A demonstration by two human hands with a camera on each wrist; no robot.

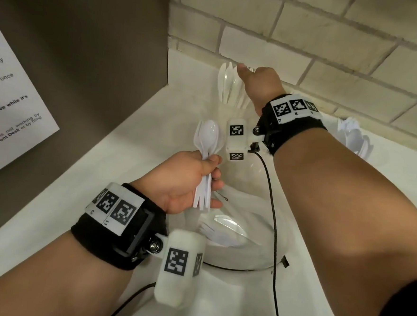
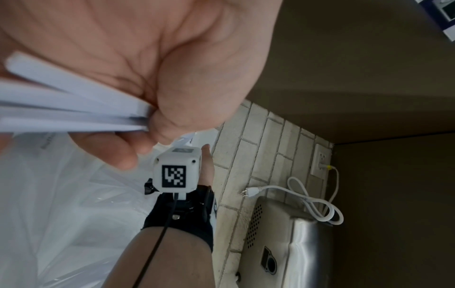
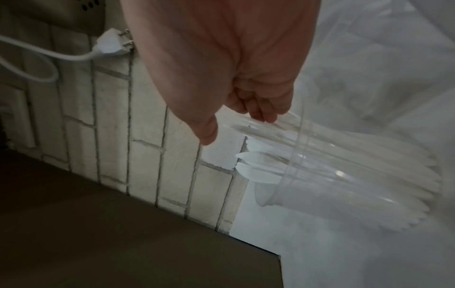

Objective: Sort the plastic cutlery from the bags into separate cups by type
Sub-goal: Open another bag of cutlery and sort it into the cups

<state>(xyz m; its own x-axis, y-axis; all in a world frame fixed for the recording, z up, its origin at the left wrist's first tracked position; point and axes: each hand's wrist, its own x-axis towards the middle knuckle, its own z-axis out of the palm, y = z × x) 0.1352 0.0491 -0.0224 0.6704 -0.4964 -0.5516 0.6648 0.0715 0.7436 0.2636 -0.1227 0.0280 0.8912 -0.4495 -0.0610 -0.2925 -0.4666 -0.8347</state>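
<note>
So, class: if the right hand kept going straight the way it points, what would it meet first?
Probably the knives standing in the clear cup; the right hand seems nearly on them already. Behind is the brick wall.

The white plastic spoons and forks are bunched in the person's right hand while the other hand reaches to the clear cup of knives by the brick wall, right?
Not quite: the head view shows the bunch of white plastic spoons and forks gripped in the left hand. The right hand is the one reaching to the clear plastic cup of white knives by the brick wall.
</note>
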